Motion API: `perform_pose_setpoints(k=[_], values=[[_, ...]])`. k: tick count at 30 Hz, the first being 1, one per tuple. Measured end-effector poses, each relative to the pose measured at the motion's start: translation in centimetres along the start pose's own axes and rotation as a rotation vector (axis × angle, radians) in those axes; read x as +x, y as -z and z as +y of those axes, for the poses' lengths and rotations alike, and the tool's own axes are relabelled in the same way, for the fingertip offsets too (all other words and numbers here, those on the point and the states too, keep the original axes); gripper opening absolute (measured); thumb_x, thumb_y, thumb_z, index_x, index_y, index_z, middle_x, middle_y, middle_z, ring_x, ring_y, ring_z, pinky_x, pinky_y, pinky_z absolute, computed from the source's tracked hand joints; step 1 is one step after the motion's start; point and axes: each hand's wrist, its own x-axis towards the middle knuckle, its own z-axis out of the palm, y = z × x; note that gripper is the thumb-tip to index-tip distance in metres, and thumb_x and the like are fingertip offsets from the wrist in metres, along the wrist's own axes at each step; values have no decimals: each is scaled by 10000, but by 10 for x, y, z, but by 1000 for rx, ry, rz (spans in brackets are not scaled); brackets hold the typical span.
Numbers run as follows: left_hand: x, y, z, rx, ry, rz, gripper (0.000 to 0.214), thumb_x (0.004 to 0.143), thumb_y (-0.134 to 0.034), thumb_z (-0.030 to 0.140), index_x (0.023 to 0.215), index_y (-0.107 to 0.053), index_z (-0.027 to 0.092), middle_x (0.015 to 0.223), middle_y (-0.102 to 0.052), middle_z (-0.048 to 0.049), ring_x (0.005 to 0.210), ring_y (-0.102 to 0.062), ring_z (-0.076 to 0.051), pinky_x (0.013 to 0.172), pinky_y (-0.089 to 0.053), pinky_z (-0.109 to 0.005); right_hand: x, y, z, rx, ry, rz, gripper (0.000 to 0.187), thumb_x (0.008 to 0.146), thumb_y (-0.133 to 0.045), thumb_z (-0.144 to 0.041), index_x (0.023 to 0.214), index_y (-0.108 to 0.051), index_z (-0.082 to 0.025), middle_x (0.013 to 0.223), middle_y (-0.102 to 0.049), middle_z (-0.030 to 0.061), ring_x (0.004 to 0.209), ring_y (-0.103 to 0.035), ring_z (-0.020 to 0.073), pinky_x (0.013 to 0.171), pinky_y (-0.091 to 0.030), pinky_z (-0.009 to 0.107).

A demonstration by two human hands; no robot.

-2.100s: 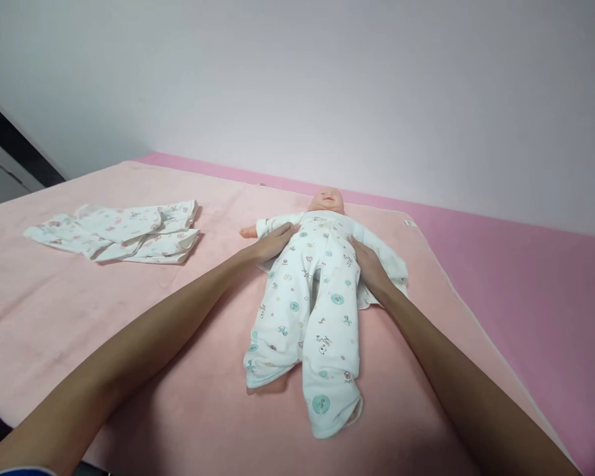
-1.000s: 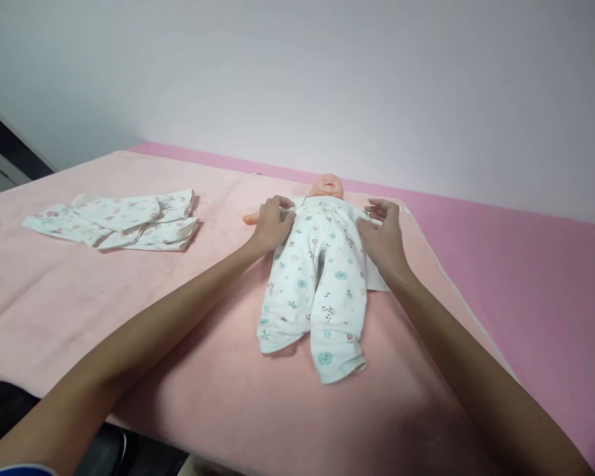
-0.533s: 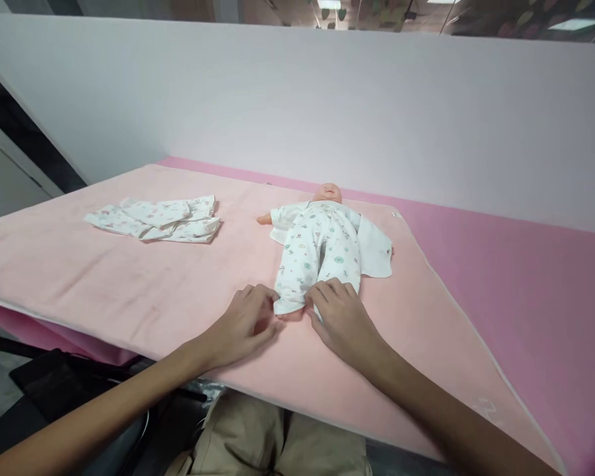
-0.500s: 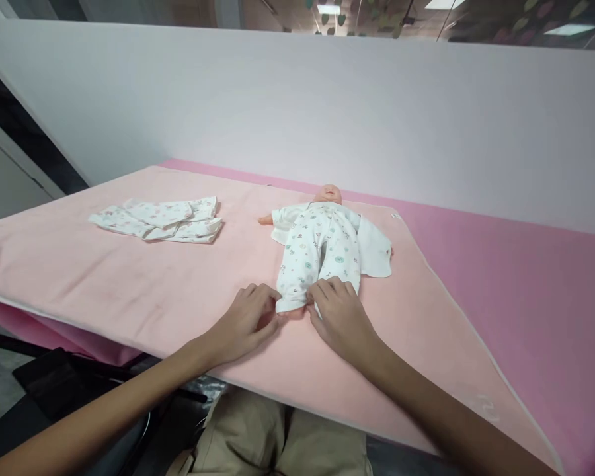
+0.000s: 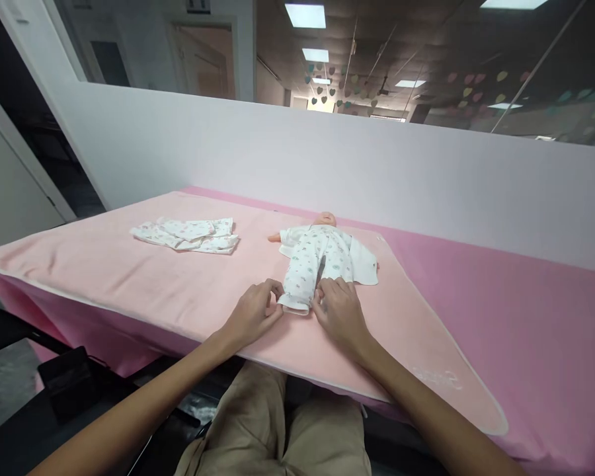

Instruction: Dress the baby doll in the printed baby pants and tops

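A baby doll (image 5: pixel 324 219) lies on its back with its head away from me. White printed baby trousers (image 5: pixel 303 268) cover its legs. It also has on a white top (image 5: pixel 364 262), spread open at the right. My left hand (image 5: pixel 254 309) pinches the outer edge of the left trouser cuff. On that cuff's inner edge, my right hand (image 5: pixel 341 312) has its fingers closed and hides the end of the other trouser leg. The cuff reaches past the doll's foot, which is out of sight.
Folded white printed clothing (image 5: pixel 188 236) lies on the left of the pink blanket (image 5: pixel 178 291). A white partition (image 5: pixel 352 168) with glass above rises behind the table. Below the front edge are my knees (image 5: pixel 322 430) and a black chair (image 5: pixel 10 430) at the left.
The left cuff has come down over the doll's foot, whose toes showed before. Both hands keep to the cuff's two sides. My view has tilted up, bringing in more of the glass.
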Motion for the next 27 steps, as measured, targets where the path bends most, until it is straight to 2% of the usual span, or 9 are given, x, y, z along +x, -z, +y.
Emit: perform_pose_setpoints(k=[3,6,9,12,15,22,25,27], values=[[-5,0,5,99,-16,48,168,929,-562,209,1092,-526,232,983,-686,-33,852,-627,-240,809,-453,-385,-6,5,-7,26,7,5,189,990,-528,-141,853,-445,-242,826,-600,32,823,-523,240,810,-363,387],[-11,-7,4,188,-33,21,123,938,-552,206,1044,-497,234,945,-673,-28,859,-631,-249,826,-443,-397,-16,1,-13,54,33,-49,145,983,-598,-205,903,-479,-231,872,-617,31,849,-545,236,822,-370,388],[-13,-16,-1,250,6,-15,102,945,-547,216,1022,-482,232,933,-653,-33,867,-621,-259,833,-433,-407,-23,-9,-13,-31,73,-133,134,998,-635,-274,941,-525,-223,970,-667,73,920,-564,270,836,-368,416],[-13,-22,-4,291,79,-42,99,946,-562,246,986,-472,233,935,-645,-41,876,-614,-271,847,-425,-425,-25,-18,-9,-121,98,-165,77,1012,-614,-236,960,-561,-217,998,-691,92,944,-565,289,845,-365,439],[-12,-23,-4,279,106,-70,98,944,-561,239,988,-473,233,919,-648,-34,884,-621,-275,854,-416,-430,-25,-18,-8,-111,140,-156,68,988,-607,-171,956,-571,-219,953,-693,71,930,-565,280,844,-369,442],[-23,-16,4,238,84,-64,111,935,-564,208,1021,-496,223,933,-649,-27,866,-620,-259,864,-427,-428,-49,11,-12,-10,147,-136,96,1019,-572,-187,931,-566,-225,943,-683,59,925,-584,263,897,-397,440],[-30,-11,11,253,34,-56,169,946,-597,255,1095,-525,218,1044,-659,-64,947,-611,-287,870,-432,-439,-67,30,4,80,73,-148,47,1034,-602,-246,997,-580,-227,1005,-686,68,926,-598,262,852,-411,420],[-30,-11,19,258,-36,-48,233,960,-624,309,1155,-538,217,1129,-660,-90,1005,-600,-304,887,-437,-449,-78,40,21,124,-24,-141,91,1018,-636,-283,1071,-585,-231,1035,-679,77,936,-602,276,840,-427,424]])
